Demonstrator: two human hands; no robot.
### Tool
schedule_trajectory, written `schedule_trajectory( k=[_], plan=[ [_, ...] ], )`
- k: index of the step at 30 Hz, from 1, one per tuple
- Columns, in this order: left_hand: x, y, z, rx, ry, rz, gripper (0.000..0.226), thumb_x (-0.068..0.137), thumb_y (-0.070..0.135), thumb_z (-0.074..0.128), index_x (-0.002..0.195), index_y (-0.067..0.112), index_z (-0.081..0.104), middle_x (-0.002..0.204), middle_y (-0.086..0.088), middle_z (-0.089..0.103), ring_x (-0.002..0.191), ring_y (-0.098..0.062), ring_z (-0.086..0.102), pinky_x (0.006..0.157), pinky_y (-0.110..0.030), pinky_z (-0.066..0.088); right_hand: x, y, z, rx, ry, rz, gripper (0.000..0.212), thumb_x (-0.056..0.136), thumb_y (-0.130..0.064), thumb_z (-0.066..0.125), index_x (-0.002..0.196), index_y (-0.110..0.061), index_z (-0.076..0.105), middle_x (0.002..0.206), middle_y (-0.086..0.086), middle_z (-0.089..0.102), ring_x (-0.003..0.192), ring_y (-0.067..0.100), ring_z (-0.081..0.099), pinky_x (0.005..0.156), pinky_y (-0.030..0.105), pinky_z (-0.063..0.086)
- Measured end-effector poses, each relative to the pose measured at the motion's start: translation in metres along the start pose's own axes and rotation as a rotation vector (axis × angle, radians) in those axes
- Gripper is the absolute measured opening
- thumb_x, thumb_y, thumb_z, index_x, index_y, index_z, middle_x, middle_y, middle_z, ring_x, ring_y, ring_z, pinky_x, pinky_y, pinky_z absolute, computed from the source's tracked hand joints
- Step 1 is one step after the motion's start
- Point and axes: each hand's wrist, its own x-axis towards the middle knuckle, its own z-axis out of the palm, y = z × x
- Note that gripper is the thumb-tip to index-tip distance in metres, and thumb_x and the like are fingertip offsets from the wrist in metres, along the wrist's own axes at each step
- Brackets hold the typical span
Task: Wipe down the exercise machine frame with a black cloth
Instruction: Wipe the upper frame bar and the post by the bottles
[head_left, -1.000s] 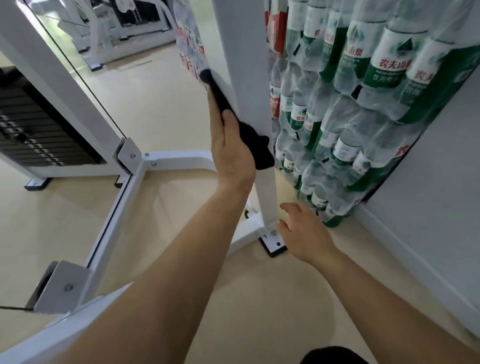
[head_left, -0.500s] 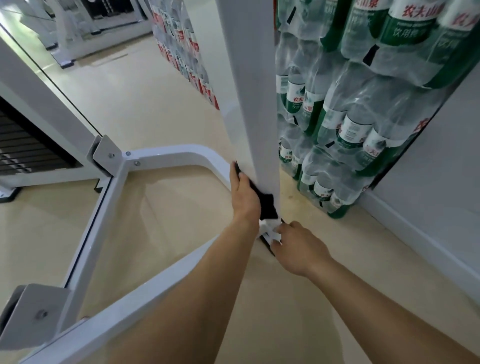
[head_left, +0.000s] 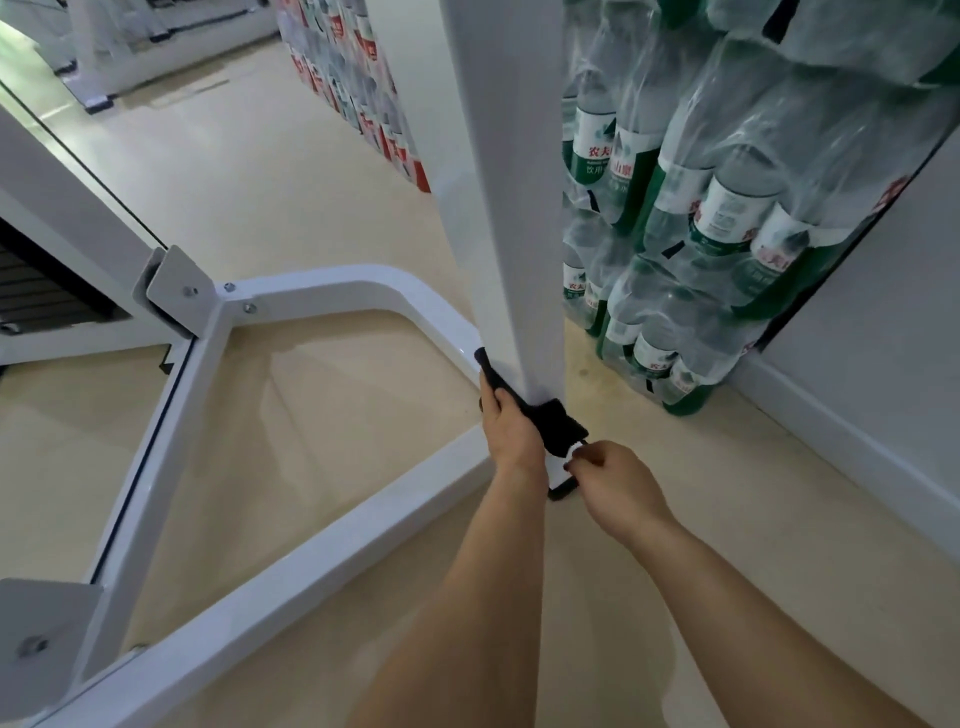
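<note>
The left hand (head_left: 511, 431) is gripping the black cloth (head_left: 556, 423) and pressing it against the very bottom of the white frame's upright post (head_left: 509, 208), just where the post is meeting its foot plate on the floor (head_left: 727, 519). The right hand (head_left: 618, 488) is hovering just beside the cloth's lower edge with fingers curled (whether they are pinching anything, I cannot tell). Wrapped packs of water bottles (head_left: 701, 234) are standing behind the post, against the wall
</note>
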Motion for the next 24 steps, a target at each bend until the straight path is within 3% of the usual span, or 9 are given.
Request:
schedule_trajectory(
  k=[3, 5, 7, 10, 13, 15, 17, 20, 24],
  plan=[
    [0.001, -0.012, -0.006, 0.141, -0.010, -0.032, 0.047, 0.109, 0.028, 0.028, 0.150, 0.052, 0.031, 0.136, 0.015, 0.049, 0.124, -0.016, 0.050, 0.113, -0.038, 0.039, 0.003, 0.005, 0.008, 0.085, 0.022, 0.011, 0.014, 0.093, -0.015, 0.045, 0.085, -0.018, 0.056, 0.078, 0.002, 0.060, 0.070, 0.023, 0.055, 0.055, 0.031, 0.036],
    [-0.003, -0.014, -0.010, 0.121, -0.059, -0.062, 0.047, 0.108, 0.025, 0.031, 0.151, 0.045, 0.035, 0.141, 0.011, 0.051, 0.128, -0.018, 0.051, 0.114, -0.040, 0.039, -0.001, 0.001, 0.011, 0.244, 0.013, 0.035, 0.018, 0.096, -0.014, 0.045, 0.097, -0.021, 0.062, 0.094, 0.002, 0.068, 0.089, 0.025, 0.063, 0.074, 0.038, 0.053],
    [-0.017, -0.014, -0.018, 0.084, -0.111, -0.150, 0.042, 0.108, 0.025, 0.037, 0.146, 0.037, 0.047, 0.138, 0.002, 0.059, 0.124, -0.022, 0.057, 0.111, -0.043, 0.043, -0.010, -0.007, 0.012, 0.571, -0.061, 0.099, 0.022, 0.102, -0.023, 0.045, 0.100, -0.021, 0.066, 0.103, 0.000, 0.072, 0.099, 0.022, 0.066, 0.093, 0.047, 0.054],
    [-0.048, -0.005, -0.031, 0.112, -0.225, -0.277, 0.028, 0.106, 0.029, 0.044, 0.127, 0.027, 0.062, 0.126, -0.002, 0.068, 0.116, -0.021, 0.064, 0.108, -0.042, 0.046, -0.019, -0.022, 0.007, 0.844, -0.152, 0.166, 0.029, 0.104, -0.036, 0.045, 0.113, -0.020, 0.068, 0.108, 0.005, 0.073, 0.102, 0.021, 0.068, 0.083, 0.041, 0.057],
    [-0.067, 0.022, -0.041, 0.145, -0.349, -0.364, 0.035, 0.105, 0.031, 0.046, 0.129, 0.015, 0.065, 0.123, -0.005, 0.071, 0.116, -0.018, 0.065, 0.107, -0.038, 0.047, -0.023, -0.029, 0.003, 0.816, -0.169, 0.125, 0.025, 0.102, -0.026, 0.051, 0.123, -0.016, 0.062, 0.114, 0.011, 0.070, 0.104, 0.028, 0.068, 0.067, 0.034, 0.054],
    [-0.075, 0.053, -0.047, 0.266, -0.351, -0.308, 0.031, 0.102, 0.020, 0.048, 0.125, 0.017, 0.069, 0.115, -0.001, 0.074, 0.109, -0.016, 0.067, 0.092, -0.026, 0.053, -0.024, -0.025, 0.002, 0.852, -0.177, 0.099, 0.021, 0.102, -0.019, 0.052, 0.120, -0.016, 0.064, 0.110, 0.011, 0.072, 0.101, 0.029, 0.069, 0.066, 0.034, 0.056],
    [-0.083, 0.081, -0.058, 0.526, -0.242, -0.170, 0.033, 0.096, 0.011, 0.050, 0.118, 0.021, 0.072, 0.107, 0.003, 0.073, 0.098, -0.014, 0.068, 0.083, -0.024, 0.054, -0.020, -0.019, 0.004, 0.900, -0.109, 0.094, 0.017, 0.100, -0.014, 0.055, 0.110, -0.019, 0.068, 0.106, 0.009, 0.074, 0.102, 0.030, 0.070, 0.082, 0.041, 0.058],
    [-0.090, 0.108, -0.082, 0.645, -0.153, -0.096, 0.026, 0.094, 0.015, 0.051, 0.102, 0.024, 0.075, 0.105, 0.004, 0.075, 0.097, -0.017, 0.070, 0.095, -0.038, 0.055, -0.001, -0.015, 0.014, 0.866, 0.166, 0.176, 0.014, 0.101, -0.017, 0.053, 0.100, -0.026, 0.064, 0.120, 0.008, 0.068, 0.109, 0.028, 0.062, 0.103, 0.047, 0.048],
    [-0.103, 0.118, -0.090, 0.611, -0.186, -0.099, 0.023, 0.093, 0.017, 0.053, 0.096, 0.024, 0.076, 0.099, 0.006, 0.076, 0.093, -0.017, 0.073, 0.091, -0.039, 0.055, 0.012, -0.040, 0.053, 0.960, 0.228, 0.132, 0.042, 0.106, -0.021, 0.037, 0.145, -0.033, 0.046, 0.134, 0.001, 0.058, 0.119, 0.024, 0.055, 0.097, 0.034, 0.044]
  ],
)
